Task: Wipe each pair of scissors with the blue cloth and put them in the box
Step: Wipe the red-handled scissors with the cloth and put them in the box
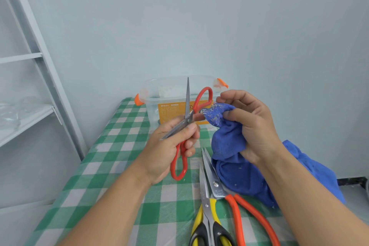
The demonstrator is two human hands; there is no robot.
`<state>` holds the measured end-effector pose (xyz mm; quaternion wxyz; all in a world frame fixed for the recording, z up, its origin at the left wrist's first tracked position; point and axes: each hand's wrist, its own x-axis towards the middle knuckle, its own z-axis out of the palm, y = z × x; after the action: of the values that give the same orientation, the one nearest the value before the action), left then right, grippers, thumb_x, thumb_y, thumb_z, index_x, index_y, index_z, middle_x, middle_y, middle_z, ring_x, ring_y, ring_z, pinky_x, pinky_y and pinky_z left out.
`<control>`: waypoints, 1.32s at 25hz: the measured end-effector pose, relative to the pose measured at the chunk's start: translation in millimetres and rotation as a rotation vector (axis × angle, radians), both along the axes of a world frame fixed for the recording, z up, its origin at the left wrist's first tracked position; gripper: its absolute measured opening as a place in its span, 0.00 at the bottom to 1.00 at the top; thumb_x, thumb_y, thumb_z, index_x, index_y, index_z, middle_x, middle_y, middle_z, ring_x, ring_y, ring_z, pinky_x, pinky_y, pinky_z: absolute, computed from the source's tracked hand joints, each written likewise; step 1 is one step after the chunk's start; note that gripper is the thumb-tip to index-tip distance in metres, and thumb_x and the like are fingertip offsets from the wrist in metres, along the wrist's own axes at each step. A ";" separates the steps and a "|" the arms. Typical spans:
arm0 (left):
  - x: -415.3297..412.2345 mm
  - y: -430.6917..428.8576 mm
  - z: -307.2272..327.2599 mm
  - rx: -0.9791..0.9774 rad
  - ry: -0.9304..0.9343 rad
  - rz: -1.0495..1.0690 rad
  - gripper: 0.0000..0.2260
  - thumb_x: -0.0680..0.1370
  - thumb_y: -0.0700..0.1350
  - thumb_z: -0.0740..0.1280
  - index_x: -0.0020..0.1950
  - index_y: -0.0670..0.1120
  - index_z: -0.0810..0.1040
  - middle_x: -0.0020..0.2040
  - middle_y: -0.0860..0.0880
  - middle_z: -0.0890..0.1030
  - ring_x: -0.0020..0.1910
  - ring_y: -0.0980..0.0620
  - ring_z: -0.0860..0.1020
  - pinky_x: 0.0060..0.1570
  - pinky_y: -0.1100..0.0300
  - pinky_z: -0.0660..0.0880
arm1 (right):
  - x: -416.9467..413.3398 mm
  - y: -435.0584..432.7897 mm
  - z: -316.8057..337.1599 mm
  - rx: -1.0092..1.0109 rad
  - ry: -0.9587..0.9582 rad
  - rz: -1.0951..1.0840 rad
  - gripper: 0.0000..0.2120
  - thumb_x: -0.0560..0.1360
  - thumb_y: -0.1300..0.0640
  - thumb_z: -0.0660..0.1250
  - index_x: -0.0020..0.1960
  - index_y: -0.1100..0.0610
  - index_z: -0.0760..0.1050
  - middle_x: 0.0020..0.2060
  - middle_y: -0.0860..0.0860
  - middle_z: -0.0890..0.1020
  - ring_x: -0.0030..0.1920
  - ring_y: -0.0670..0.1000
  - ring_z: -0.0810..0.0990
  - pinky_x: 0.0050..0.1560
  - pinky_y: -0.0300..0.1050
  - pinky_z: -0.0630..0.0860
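Checked table (111, 166): clear box (169, 94) at far edge; blue cloth (239, 175) heaped right, its top bunched in the right hand (253, 126). Red scissors (187, 106), blades apart, gripped by the left hand (167, 152) before the box. Yellow-handled scissors (207, 215) and orange-handled scissors (217, 187) lie near, touching.

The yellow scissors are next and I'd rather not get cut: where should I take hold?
Probably by the handle loops of the yellow scissors, coming from the near side: the handles point toward you, the blades point away toward the box, and the orange scissors lie close along their right.
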<state>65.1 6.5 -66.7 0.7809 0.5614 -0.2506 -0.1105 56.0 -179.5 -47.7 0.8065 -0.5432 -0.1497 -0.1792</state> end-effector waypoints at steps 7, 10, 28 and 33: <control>-2.6 -10.9 -6.7 0.090 -0.074 0.141 0.08 0.79 0.41 0.68 0.42 0.48 0.85 0.37 0.48 0.76 0.32 0.56 0.68 0.33 0.62 0.65 | -2.0 9.4 -1.5 -0.033 0.051 -0.023 0.16 0.76 0.77 0.58 0.50 0.64 0.81 0.45 0.56 0.86 0.43 0.50 0.84 0.44 0.36 0.79; -3.6 -11.6 -4.6 0.115 -0.101 0.188 0.09 0.80 0.39 0.66 0.44 0.47 0.84 0.35 0.49 0.76 0.31 0.56 0.68 0.33 0.62 0.65 | -1.1 7.9 -2.9 -0.054 0.099 -0.053 0.14 0.76 0.74 0.60 0.48 0.63 0.83 0.43 0.58 0.86 0.43 0.51 0.84 0.44 0.36 0.79; -6.3 -12.8 -3.4 0.273 -0.316 0.241 0.07 0.81 0.36 0.63 0.52 0.44 0.79 0.34 0.62 0.79 0.32 0.66 0.73 0.37 0.74 0.68 | -7.9 19.3 2.9 0.048 0.085 0.015 0.08 0.78 0.70 0.64 0.46 0.59 0.77 0.36 0.56 0.84 0.34 0.52 0.83 0.37 0.42 0.79; -6.9 -11.8 -2.2 0.342 -0.388 0.271 0.05 0.82 0.43 0.65 0.56 0.46 0.80 0.37 0.57 0.78 0.35 0.62 0.72 0.38 0.70 0.70 | -8.7 20.1 4.8 -0.008 0.163 0.030 0.13 0.80 0.68 0.62 0.44 0.54 0.80 0.36 0.55 0.83 0.32 0.51 0.80 0.35 0.42 0.76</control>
<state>58.2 -5.3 -68.9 0.6199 0.7240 -0.2958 0.0639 47.2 -159.4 -42.9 0.8166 -0.5567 -0.0923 -0.1214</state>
